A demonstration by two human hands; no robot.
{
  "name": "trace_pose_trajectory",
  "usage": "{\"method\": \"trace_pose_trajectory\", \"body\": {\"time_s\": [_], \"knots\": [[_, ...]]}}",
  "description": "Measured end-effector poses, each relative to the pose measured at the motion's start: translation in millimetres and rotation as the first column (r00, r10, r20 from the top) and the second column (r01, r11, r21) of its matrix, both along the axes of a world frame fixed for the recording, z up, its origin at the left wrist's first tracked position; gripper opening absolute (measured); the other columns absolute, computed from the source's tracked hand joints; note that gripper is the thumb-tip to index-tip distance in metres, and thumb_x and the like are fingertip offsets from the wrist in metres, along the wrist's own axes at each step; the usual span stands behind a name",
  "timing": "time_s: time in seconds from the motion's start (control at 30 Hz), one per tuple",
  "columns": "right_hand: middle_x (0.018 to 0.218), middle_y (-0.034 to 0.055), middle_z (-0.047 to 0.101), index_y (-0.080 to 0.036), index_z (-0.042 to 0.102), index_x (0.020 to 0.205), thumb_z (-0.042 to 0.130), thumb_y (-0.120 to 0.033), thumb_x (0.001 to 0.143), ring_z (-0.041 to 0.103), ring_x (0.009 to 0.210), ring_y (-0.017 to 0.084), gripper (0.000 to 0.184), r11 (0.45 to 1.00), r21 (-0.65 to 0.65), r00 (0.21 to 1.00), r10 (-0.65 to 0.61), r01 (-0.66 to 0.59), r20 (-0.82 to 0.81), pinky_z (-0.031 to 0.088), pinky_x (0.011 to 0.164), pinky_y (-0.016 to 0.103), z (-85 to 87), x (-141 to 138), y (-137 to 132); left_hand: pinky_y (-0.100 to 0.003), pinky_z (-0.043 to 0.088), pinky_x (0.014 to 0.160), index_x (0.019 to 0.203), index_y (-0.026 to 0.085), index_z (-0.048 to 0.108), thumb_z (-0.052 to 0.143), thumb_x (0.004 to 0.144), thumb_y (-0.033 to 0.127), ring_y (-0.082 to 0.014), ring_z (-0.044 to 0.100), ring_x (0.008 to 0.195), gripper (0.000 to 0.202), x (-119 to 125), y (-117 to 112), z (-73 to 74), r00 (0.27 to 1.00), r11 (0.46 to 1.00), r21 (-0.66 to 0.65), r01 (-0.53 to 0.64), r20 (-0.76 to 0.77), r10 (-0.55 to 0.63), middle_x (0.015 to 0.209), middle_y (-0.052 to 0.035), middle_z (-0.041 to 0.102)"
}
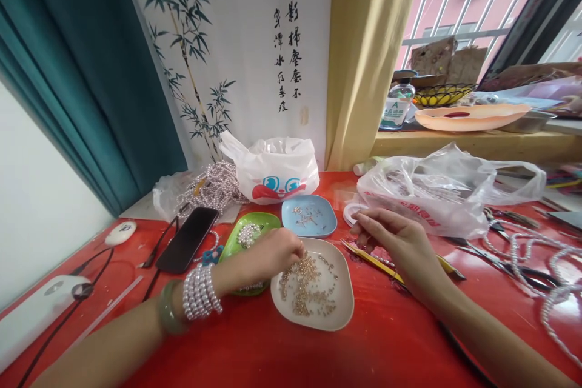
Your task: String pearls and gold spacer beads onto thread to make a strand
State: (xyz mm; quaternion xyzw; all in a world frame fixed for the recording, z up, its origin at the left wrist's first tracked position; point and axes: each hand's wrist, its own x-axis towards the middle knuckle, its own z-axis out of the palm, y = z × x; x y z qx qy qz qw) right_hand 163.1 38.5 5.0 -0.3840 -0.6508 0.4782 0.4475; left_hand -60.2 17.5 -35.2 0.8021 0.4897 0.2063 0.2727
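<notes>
My left hand (277, 253) is over the upper left of a beige plate (343, 300), its fingers pinched together just above a scatter of small golden beads (302, 291). Whatever sits between those fingertips is hidden. A pearl bracelet (200, 292) wraps several times round my left wrist, beside a green bangle (171, 307). To the right of the plate, my right hand (386, 236) is raised with thumb and forefinger pressed together; anything held there is too fine to make out. Below it lie yellow-handled tweezers (373, 260) on the red table.
A green plate (231, 242) with pearl beads and a blue plate (318, 227) with small pieces adjoin the beige one. At left lie a phone (188, 239) and cables. Plastic bags (277, 163) stand behind. Scissors (504, 264) and bead strands (552, 291) occupy the right.
</notes>
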Motion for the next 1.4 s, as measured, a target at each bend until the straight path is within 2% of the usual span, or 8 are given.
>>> {"method": "trace_pose_trajectory", "body": {"time_s": [0.23, 0.53, 0.73, 0.8, 0.9, 1.03, 1.2, 1.4], "knots": [[0.064, 0.0004, 0.059, -0.016, 0.060, 0.072, 0.056, -0.034, 0.077, 0.050, 0.051, 0.008, 0.019, 1.000, 0.012, 1.000, -0.010, 0.010, 0.005, 0.042, 0.048, 0.020, 8.9, -3, 7, -0.027, 0.032, 0.058, 0.056, 0.016, 0.057, 0.047, 0.070, 0.015, -0.0158, 0.051, 0.065, 0.017, 6, -1, -4.0, 0.984, 0.990, 0.136, 0.032, -0.178, -0.007, 0.059, -0.0041, 0.055], [0.063, 0.0001, 0.058, -0.016, 0.060, 0.069, 0.056, -0.033, 0.076, 0.051, 0.051, 0.008, 0.019, 1.000, 0.009, 0.999, -0.030, 0.029, 0.036, 0.042, 0.048, 0.020, 9.5, -3, 12, -0.027, 0.034, 0.059, 0.059, 0.015, 0.055, 0.047, 0.069, 0.015, -0.0160, 0.051, 0.067, 0.013, 6, 6, -9.0, 0.964, 0.994, 0.088, 0.062, -0.263, -0.037, 0.059, -0.0035, 0.054], [0.061, 0.0003, 0.058, -0.017, 0.059, 0.069, 0.055, -0.034, 0.076, 0.048, 0.050, 0.008, 0.020, 0.996, -0.071, 0.998, 0.050, -0.047, 0.037, 0.040, 0.048, 0.021, 4.6, -9, 6, -0.027, 0.036, 0.060, 0.061, 0.015, 0.058, 0.048, 0.070, 0.017, -0.0157, 0.053, 0.066, 0.014, 5, 3, 1.5, 0.989, 0.995, 0.069, 0.067, -0.134, -0.057, 0.062, -0.0046, 0.058], [0.060, 0.0007, 0.058, -0.017, 0.059, 0.067, 0.055, -0.034, 0.075, 0.048, 0.051, 0.009, 0.019, 0.992, -0.108, 0.995, 0.078, -0.072, 0.055, 0.040, 0.048, 0.021, 0.5, -14, 2, -0.026, 0.037, 0.060, 0.065, 0.015, 0.060, 0.049, 0.071, 0.018, -0.0150, 0.053, 0.065, 0.013, 5, 4, 4.3, 0.998, 0.999, 0.009, 0.036, -0.051, -0.035, 0.065, -0.0042, 0.060], [0.059, 0.0006, 0.058, -0.016, 0.059, 0.065, 0.055, -0.033, 0.075, 0.049, 0.052, 0.009, 0.020, 0.977, -0.166, 0.988, 0.144, -0.132, 0.061, 0.039, 0.049, 0.021, -8.3, -24, -5, -0.025, 0.039, 0.059, 0.072, 0.014, 0.061, 0.053, 0.071, 0.021, -0.0138, 0.054, 0.065, 0.011, 6, 5, 5.9, 0.987, 0.985, -0.152, -0.075, 0.130, 0.095, 0.071, -0.0031, 0.062], [0.053, -0.0013, 0.054, -0.015, 0.057, 0.059, 0.054, -0.032, 0.074, 0.046, 0.046, 0.007, 0.023, 0.945, -0.250, 0.973, 0.227, -0.211, 0.038, 0.037, 0.046, 0.020, -22.9, -36, -13, -0.024, 0.041, 0.060, 0.073, 0.012, 0.061, 0.063, 0.065, 0.022, -0.0113, 0.053, 0.062, 0.013, 8, 7, 5.7, 0.842, 0.903, -0.424, -0.066, 0.462, 0.279, 0.067, -0.0015, 0.059], [0.048, -0.0032, 0.050, -0.015, 0.054, 0.056, 0.052, -0.027, 0.074, 0.045, 0.044, 0.008, 0.022, 0.941, -0.261, 0.972, 0.232, -0.214, 0.039, 0.036, 0.046, 0.020, -32.2, -41, -18, -0.023, 0.042, 0.064, 0.072, 0.010, 0.059, 0.070, 0.060, 0.017, -0.0084, 0.052, 0.063, 0.018, 9, 7, 8.2, 0.614, 0.838, -0.545, 0.024, 0.669, 0.418, 0.070, -0.0013, 0.058], [0.047, -0.0037, 0.049, -0.016, 0.051, 0.054, 0.051, -0.025, 0.072, 0.045, 0.042, 0.008, 0.020, 0.943, -0.264, 0.970, 0.230, -0.203, 0.074, 0.035, 0.045, 0.020, -32.3, -40, -18, -0.022, 0.042, 0.064, 0.070, 0.009, 0.060, 0.072, 0.059, 0.016, -0.0080, 0.052, 0.064, 0.018, 10, 7, 6.0, 0.566, 0.822, -0.567, 0.042, 0.692, 0.448, 0.069, -0.0018, 0.057]]}}
